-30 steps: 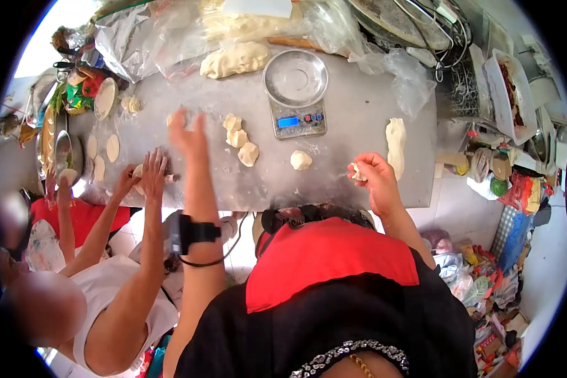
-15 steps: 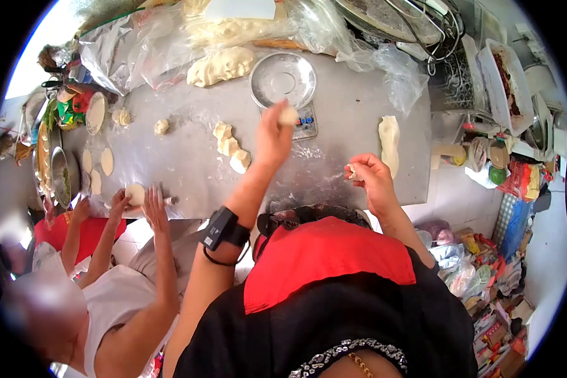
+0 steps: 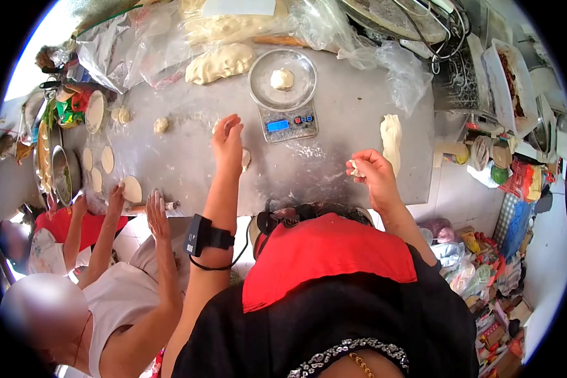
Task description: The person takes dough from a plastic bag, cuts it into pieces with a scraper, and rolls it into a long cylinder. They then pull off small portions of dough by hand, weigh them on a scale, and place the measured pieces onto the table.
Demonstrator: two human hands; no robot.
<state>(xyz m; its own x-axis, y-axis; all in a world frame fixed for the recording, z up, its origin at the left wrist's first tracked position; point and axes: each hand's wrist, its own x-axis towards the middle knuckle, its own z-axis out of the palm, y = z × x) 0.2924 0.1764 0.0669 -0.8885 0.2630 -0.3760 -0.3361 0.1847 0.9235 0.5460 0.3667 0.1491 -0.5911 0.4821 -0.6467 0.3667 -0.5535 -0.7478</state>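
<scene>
My left hand (image 3: 227, 146) is over a row of dough pieces, fingers loosely curved and apart, with nothing visible in them. It hides most of the row; one dough piece (image 3: 246, 159) shows beside the wrist. My right hand (image 3: 373, 173) pinches a small bit of dough (image 3: 356, 168) near the table's front edge. A lump of dough (image 3: 282, 79) sits in the round metal pan (image 3: 258, 94) on a digital kitchen scale (image 3: 305, 131) with a lit blue display. To the right lies a long strip of dough (image 3: 390, 140).
A large dough mass (image 3: 220, 63) lies at the back beside plastic sheeting (image 3: 135, 57). At left, a co-worker's hands (image 3: 156, 214) are by a flat dough round (image 3: 131, 189) and a rolling pin (image 3: 171, 205). Several rounds and dough balls (image 3: 161, 125) lie nearby.
The dough lump my left hand carried now rests in the scale pan. That hand has moved left to the dough pieces. My right hand has barely moved.
</scene>
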